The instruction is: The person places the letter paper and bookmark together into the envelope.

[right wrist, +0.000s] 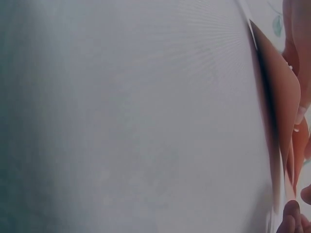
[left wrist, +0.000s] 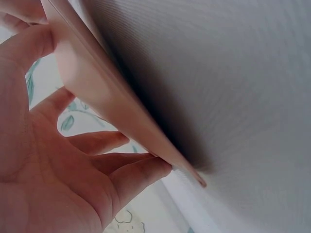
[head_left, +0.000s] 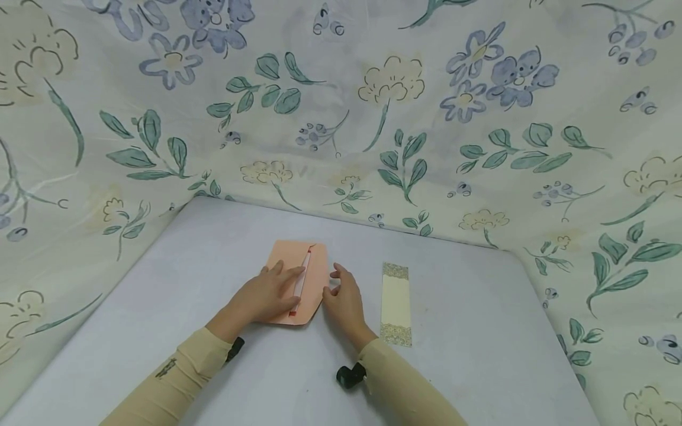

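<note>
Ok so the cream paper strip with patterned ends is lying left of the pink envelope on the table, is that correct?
Not quite: the head view shows the cream paper strip lying to the right of the pink envelope on the table, not to its left.

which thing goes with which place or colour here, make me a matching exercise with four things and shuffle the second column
Things:
1. left hand
2. right hand
3. envelope
4. flat strip

Places and colours:
A. cream in the middle, with patterned ends
B. at the envelope's right-hand edge in the head view
C. peach, with some white showing near its middle
D. fingers spread over the top face of the envelope

Right pairs: 1-D, 2-B, 3-C, 4-A
</note>
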A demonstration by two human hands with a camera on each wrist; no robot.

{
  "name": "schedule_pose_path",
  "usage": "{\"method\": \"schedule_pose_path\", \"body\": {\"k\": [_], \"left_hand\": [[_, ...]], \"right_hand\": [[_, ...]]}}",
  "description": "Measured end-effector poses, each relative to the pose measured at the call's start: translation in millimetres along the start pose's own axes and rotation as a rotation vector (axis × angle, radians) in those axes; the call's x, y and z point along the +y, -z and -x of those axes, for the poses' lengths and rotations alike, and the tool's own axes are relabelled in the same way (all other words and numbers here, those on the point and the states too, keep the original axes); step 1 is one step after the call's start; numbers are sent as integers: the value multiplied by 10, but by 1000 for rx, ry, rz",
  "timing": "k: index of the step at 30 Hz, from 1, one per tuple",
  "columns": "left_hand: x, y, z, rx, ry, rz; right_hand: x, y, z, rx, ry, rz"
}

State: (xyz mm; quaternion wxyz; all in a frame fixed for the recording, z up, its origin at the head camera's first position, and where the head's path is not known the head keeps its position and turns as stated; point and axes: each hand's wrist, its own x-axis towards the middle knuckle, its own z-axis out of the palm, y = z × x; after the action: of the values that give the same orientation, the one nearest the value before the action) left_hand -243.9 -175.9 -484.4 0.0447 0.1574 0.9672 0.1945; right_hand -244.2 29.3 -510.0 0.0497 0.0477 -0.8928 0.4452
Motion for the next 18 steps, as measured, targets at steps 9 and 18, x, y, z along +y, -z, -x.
{"method": "schedule_pose_path", "body": {"k": [9, 18], "left_hand": [[-6, 0, -19, -11, 8, 2], [8, 11, -13, -12, 6, 2]], "right_hand": [[35, 35, -6, 12, -2, 18], [59, 95, -2, 24, -1, 26]]}}
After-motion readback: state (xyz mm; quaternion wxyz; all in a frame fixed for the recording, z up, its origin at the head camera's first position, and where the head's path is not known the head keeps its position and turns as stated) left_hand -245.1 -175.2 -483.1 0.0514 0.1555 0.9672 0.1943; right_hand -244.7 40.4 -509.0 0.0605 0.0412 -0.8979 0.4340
